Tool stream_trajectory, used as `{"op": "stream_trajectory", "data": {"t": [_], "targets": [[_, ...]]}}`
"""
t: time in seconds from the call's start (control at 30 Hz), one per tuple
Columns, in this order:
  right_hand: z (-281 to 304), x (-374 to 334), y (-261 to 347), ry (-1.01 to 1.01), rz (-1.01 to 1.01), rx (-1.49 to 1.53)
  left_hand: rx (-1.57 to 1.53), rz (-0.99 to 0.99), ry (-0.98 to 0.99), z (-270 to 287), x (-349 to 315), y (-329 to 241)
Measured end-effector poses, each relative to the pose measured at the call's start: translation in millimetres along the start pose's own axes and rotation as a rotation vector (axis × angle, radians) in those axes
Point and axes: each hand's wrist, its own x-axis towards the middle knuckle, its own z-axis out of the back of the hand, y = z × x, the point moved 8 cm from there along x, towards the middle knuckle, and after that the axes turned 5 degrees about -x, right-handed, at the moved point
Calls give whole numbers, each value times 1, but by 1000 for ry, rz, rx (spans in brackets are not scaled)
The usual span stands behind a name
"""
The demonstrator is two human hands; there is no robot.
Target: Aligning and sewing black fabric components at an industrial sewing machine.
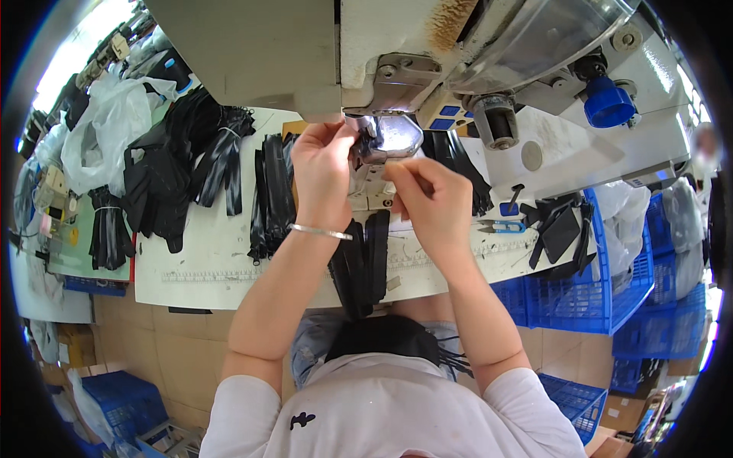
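Note:
My left hand (322, 169) reaches up to the metal needle area (385, 137) of an industrial sewing machine (321, 53), fingers pinched at its left side. A thin silver bracelet (321, 231) circles that wrist. My right hand (427, 195) is just below and right of the metal part, thumb and forefinger pinched together; what they pinch is too small to see. Black fabric strips (365, 263) lie on the white table (206, 259) beneath my wrists and hang over its front edge onto my lap.
Piles of black strips (271, 195) and black fabric (164, 179) lie left on the table, beside a white plastic bag (111, 126). Small blue-handled snips (504, 226) rest at right. Blue crates (588, 294) stand right, another blue crate (126, 397) lower left on the cardboard-covered floor.

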Motion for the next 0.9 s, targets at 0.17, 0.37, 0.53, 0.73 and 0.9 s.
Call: {"op": "stream_trajectory", "data": {"t": [0.17,0.37,0.53,0.73,0.9], "targets": [[22,-42,-55,20,-169,-8,27,58,22,-5,11,0],[99,-61,-121,-217,-285,23,44,28,145,-7,22,0],[94,-55,-121,-126,-110,-383,43,23,106,11,35,-1],[69,-52,-118,-65,61,-782,501,-54,71,76,4,-38],[74,-50,-131,-46,-84,-611,975,-87,-24,167,-17,-21]]}}
